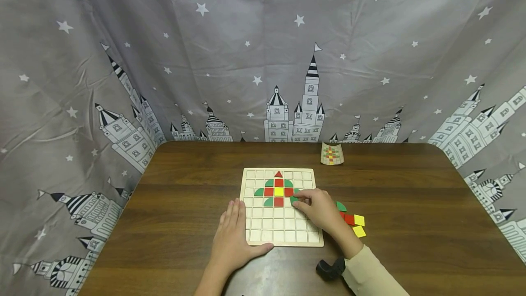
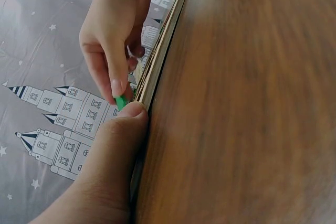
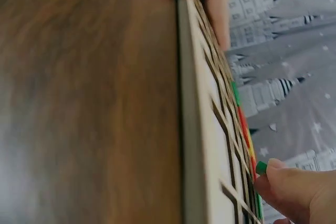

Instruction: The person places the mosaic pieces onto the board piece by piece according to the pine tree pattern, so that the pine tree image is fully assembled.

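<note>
A wooden grid board (image 1: 283, 236) lies on the table, with red, green and yellow tiles set in its upper cells. My right hand (image 1: 318, 209) pinches a green quarter-round tile (image 1: 293, 199) between thumb and fingers, just over the board right of the lower red square. In the right wrist view the green tile (image 3: 261, 168) shows at the thumb's tip. Along the board's left edge rests my left hand (image 1: 232, 236), fingers straight, thumb reaching to the front edge. The left wrist view shows its thumb (image 2: 118, 142) against the board's side.
Right of my right hand lie loose tiles: a green piece (image 1: 341, 206), red squares (image 1: 349, 219) and yellow squares (image 1: 359, 231), partly behind the wrist. A small pattern card (image 1: 332, 154) sits at the table's back. A grey curtain (image 1: 230, 35) hangs behind the table.
</note>
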The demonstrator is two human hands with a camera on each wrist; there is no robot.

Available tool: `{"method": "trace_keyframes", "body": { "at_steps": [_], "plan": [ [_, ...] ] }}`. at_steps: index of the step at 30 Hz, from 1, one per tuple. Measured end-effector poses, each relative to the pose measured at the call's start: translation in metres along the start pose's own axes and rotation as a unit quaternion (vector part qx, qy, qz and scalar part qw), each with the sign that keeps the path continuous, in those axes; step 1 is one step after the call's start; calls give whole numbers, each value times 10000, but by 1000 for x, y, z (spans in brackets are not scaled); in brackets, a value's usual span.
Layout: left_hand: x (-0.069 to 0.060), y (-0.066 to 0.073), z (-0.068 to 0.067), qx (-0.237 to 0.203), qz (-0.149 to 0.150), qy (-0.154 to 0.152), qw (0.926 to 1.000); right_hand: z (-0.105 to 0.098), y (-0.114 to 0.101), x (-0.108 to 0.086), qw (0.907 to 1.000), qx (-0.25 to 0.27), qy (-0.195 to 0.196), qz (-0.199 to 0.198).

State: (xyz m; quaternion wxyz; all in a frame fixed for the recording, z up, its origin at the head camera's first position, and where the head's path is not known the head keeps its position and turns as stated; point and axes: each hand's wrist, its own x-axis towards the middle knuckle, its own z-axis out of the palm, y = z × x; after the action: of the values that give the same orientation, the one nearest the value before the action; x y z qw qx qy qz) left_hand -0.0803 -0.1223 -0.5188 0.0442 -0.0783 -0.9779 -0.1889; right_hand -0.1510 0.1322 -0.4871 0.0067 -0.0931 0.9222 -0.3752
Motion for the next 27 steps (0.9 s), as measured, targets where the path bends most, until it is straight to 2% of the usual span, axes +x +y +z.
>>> {"method": "trace_keyframes", "body": {
  "at_steps": [10, 16, 27],
  "plan": [
    [-1, 0, 0, 39, 37, 37, 10000, 10, -6, 2, 9990, -170, 118, -406],
    [0, 0, 1, 69, 38, 5, 10000, 12, -8, 1, 9979, -375, 36, -522],
    [0, 1, 0, 40, 1, -59, 10000, 15, -8, 0, 9975, -379, 141, -574]
  ]
}}
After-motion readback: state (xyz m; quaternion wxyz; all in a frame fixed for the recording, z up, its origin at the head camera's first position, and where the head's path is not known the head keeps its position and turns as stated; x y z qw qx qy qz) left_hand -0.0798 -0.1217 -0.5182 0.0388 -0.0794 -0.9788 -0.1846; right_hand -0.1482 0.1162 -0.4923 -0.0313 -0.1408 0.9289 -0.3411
